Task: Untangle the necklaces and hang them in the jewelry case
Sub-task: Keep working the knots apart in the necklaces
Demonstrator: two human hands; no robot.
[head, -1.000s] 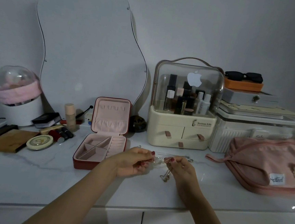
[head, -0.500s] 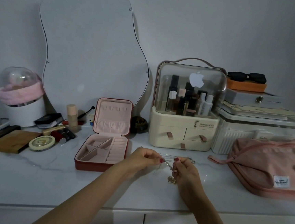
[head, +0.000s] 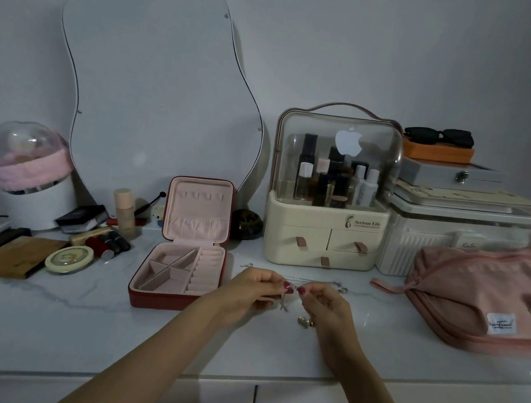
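Note:
A red jewelry case (head: 185, 258) with pink lining stands open on the white marble top, its lid upright and its hooks bare. Just right of it, my left hand (head: 250, 291) and my right hand (head: 324, 303) meet fingertip to fingertip, both pinching a thin silver necklace (head: 295, 288) above the table. A short piece of chain dangles below the pinch. More chain (head: 330, 284) trails on the table behind my hands. A small gold pendant or charm (head: 304, 322) lies under my right hand.
A cream cosmetics organiser (head: 325, 235) stands behind my hands, a pink pouch (head: 487, 294) at the right, white boxes behind it. A wavy mirror (head: 158, 95) leans on the wall. Lipsticks, a round tin (head: 69, 258) and a wooden board (head: 12, 254) lie at the left.
My hands stay together over the same spot, working the chain. The gold charm that hung between them a second ago now rests on the table under my right hand.

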